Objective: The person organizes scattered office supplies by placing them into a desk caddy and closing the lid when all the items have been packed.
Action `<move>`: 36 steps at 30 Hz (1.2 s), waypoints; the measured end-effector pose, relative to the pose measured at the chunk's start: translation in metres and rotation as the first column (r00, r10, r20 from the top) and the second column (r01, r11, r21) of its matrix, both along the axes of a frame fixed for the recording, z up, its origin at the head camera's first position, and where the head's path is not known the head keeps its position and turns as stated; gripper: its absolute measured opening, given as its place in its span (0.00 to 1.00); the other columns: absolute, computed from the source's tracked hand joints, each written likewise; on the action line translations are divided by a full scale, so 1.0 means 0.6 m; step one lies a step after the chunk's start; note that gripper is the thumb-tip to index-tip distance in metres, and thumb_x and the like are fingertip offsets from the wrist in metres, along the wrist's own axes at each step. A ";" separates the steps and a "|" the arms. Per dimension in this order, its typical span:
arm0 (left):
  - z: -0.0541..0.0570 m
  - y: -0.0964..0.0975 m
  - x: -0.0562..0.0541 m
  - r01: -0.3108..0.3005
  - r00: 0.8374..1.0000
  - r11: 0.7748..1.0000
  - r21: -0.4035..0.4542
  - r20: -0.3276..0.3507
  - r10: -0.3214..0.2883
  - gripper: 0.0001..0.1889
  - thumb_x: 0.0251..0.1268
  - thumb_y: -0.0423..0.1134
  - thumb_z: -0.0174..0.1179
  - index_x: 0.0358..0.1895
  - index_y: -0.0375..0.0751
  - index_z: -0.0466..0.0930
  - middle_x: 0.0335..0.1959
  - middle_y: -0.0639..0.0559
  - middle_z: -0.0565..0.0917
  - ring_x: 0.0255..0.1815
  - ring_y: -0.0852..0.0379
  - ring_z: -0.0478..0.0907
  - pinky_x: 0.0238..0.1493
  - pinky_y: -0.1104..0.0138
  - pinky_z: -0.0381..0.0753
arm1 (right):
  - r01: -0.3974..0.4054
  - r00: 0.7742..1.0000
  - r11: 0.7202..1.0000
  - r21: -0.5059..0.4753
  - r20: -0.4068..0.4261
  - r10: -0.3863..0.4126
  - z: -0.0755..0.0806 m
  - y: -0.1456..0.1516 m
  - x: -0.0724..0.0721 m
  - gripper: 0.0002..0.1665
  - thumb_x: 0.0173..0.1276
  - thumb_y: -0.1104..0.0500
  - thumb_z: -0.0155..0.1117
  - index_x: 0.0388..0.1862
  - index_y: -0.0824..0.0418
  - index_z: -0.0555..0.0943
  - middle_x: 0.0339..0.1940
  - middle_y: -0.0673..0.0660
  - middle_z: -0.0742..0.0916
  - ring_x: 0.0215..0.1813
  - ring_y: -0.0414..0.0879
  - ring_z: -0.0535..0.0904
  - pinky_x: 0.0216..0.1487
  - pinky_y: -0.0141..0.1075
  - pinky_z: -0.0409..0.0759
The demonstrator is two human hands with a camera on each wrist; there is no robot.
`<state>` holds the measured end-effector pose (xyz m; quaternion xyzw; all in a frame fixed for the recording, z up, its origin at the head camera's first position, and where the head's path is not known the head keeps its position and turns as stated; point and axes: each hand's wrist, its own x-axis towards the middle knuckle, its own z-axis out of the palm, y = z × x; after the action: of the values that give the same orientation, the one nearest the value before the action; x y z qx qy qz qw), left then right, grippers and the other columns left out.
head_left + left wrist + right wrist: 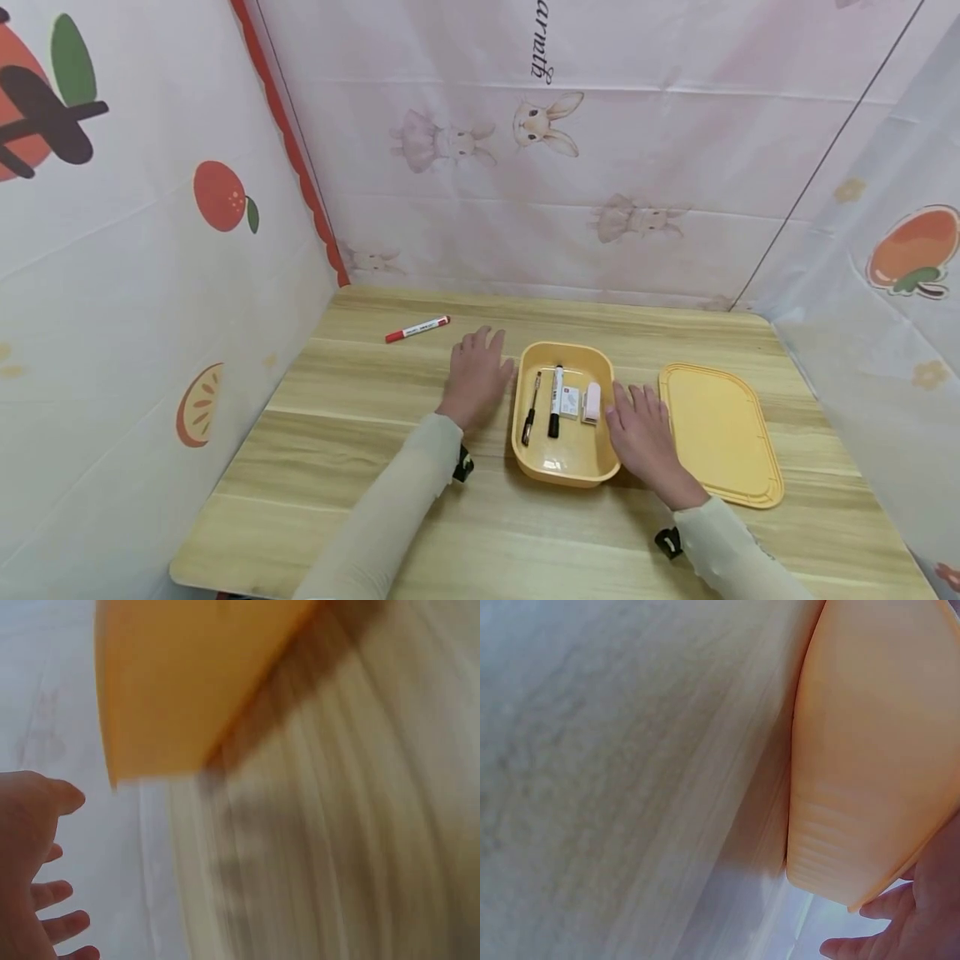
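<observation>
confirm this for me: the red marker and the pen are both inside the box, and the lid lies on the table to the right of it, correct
Not quite: the red marker is not inside the box; the head view shows it on the table, left of the box. The pen is inside, and the lid lies on the table to the right.

Glossy plastic box [576, 452], wood-grained tabletop [337, 450]

The left grip [22, 859] is recorded just apart from the orange box [176, 682], set on the wood-grained desk [330, 840].
</observation>
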<state>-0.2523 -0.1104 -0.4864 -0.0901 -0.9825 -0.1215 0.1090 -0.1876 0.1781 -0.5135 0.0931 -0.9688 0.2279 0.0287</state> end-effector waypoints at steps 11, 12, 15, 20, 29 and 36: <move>-0.011 -0.139 -0.044 -0.068 0.998 0.993 -0.099 -0.005 0.067 0.28 0.73 0.48 0.58 0.72 0.44 0.69 0.70 0.39 0.69 0.70 0.36 0.63 0.67 0.40 0.64 | -0.002 1.000 1.000 -0.018 0.008 0.003 -0.004 -0.005 -0.001 0.33 0.83 0.49 0.38 0.80 0.64 0.57 0.75 0.75 0.64 0.80 0.73 0.44 0.75 0.68 0.41; -0.017 -0.151 -0.047 -0.070 0.998 0.992 -0.106 -0.006 0.070 0.28 0.72 0.46 0.58 0.72 0.43 0.69 0.69 0.38 0.70 0.69 0.36 0.64 0.66 0.40 0.64 | -0.003 1.000 1.000 -0.016 0.010 0.003 -0.006 -0.006 0.000 0.33 0.83 0.49 0.39 0.80 0.65 0.57 0.75 0.75 0.64 0.80 0.73 0.44 0.75 0.67 0.41; -0.033 -0.181 -0.059 -0.088 0.996 0.991 -0.104 0.008 0.089 0.26 0.72 0.43 0.58 0.71 0.41 0.71 0.66 0.37 0.72 0.65 0.35 0.65 0.61 0.40 0.67 | -0.001 1.000 1.000 -0.011 0.008 0.002 -0.010 -0.009 0.001 0.33 0.83 0.50 0.40 0.80 0.65 0.58 0.75 0.75 0.65 0.80 0.72 0.45 0.76 0.67 0.42; -0.050 -0.212 -0.085 -0.120 0.990 0.992 -0.037 0.065 0.122 0.26 0.74 0.44 0.57 0.71 0.40 0.69 0.67 0.35 0.71 0.65 0.34 0.64 0.58 0.39 0.66 | -0.010 1.000 1.000 -0.014 -0.004 0.009 -0.013 -0.010 0.000 0.33 0.83 0.51 0.41 0.79 0.65 0.58 0.74 0.76 0.66 0.79 0.72 0.46 0.75 0.67 0.42; -0.093 -0.254 -0.142 -0.194 0.978 0.981 -0.003 0.072 0.194 0.26 0.76 0.42 0.51 0.74 0.41 0.66 0.70 0.31 0.68 0.66 0.30 0.64 0.59 0.37 0.68 | -0.008 1.000 1.000 -0.001 -0.001 0.008 -0.010 -0.005 -0.003 0.33 0.83 0.51 0.41 0.80 0.65 0.58 0.74 0.75 0.66 0.79 0.72 0.46 0.76 0.66 0.43; -0.103 -0.250 -0.178 -0.226 0.970 0.973 0.035 0.095 0.222 0.26 0.75 0.41 0.52 0.74 0.41 0.66 0.72 0.32 0.66 0.68 0.30 0.63 0.63 0.37 0.67 | -0.003 1.000 1.000 0.019 -0.029 0.003 -0.006 -0.002 -0.005 0.33 0.83 0.51 0.40 0.79 0.66 0.59 0.73 0.75 0.68 0.79 0.71 0.48 0.75 0.66 0.45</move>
<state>-0.3589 -0.2601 -0.5485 0.0295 -0.9872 -0.1349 0.0795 -0.1909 0.1770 -0.5174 0.0981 -0.9702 0.2175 0.0416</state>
